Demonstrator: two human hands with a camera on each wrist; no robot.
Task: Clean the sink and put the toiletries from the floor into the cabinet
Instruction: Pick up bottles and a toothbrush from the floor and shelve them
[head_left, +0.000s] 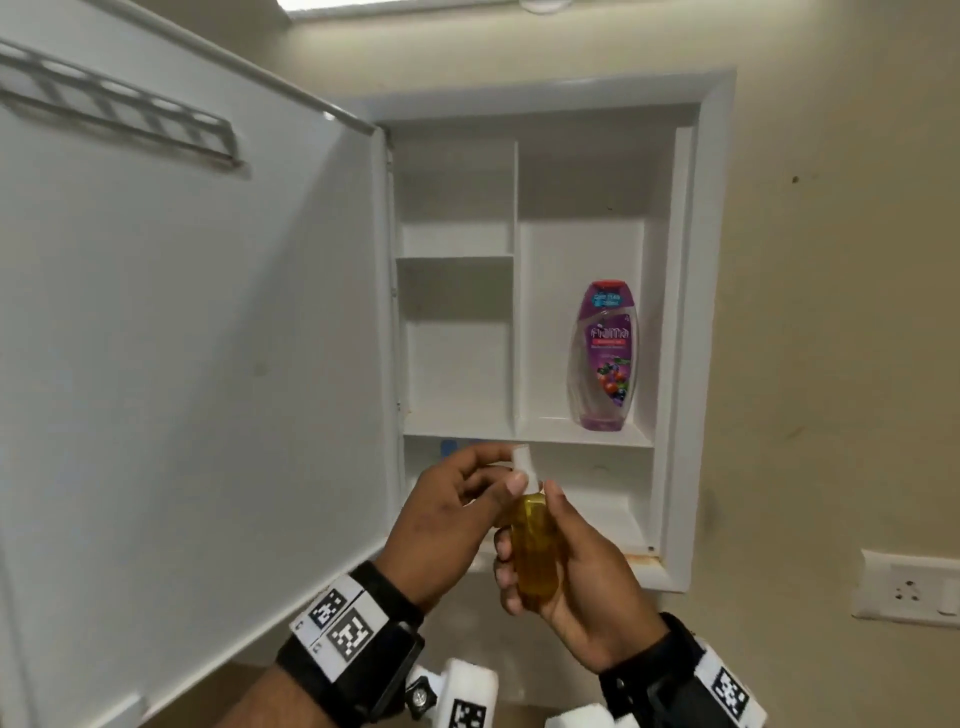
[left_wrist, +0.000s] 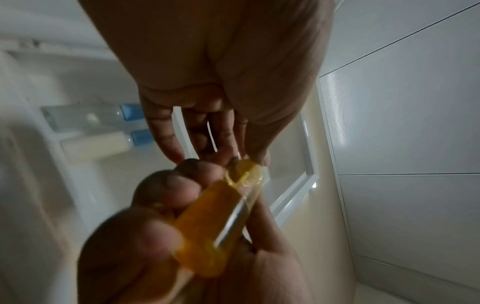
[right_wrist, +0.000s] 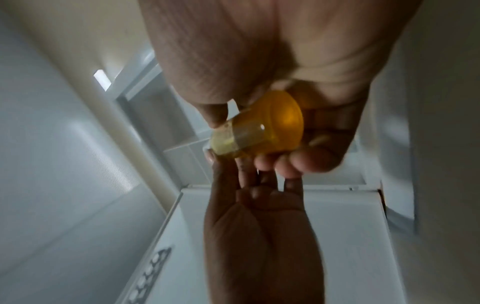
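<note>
A small yellow bottle (head_left: 531, 556) with a white cap (head_left: 523, 461) is held upright in front of the open wall cabinet (head_left: 693, 312), level with its lowest shelf. My right hand (head_left: 537, 538) grips the bottle's body, fingers curled round it; the right wrist view shows the bottle (right_wrist: 275, 125) in that grip. My left hand (head_left: 513, 469) pinches the cap between thumb and forefinger, and its fingertips (left_wrist: 235, 157) meet the bottle's top (left_wrist: 244, 172). A purple body-wash bottle (head_left: 605, 358) stands on the middle right shelf. Two blue-capped bottles (left_wrist: 96, 131) lie on the lowest shelf, mostly hidden in the head view.
The cabinet door (head_left: 182, 338) hangs open to the left, with a metal rail (head_left: 119, 104) on its inner face. The upper and left compartments hold nothing. A wall socket (head_left: 909, 590) sits low on the right. Beige wall surrounds the cabinet.
</note>
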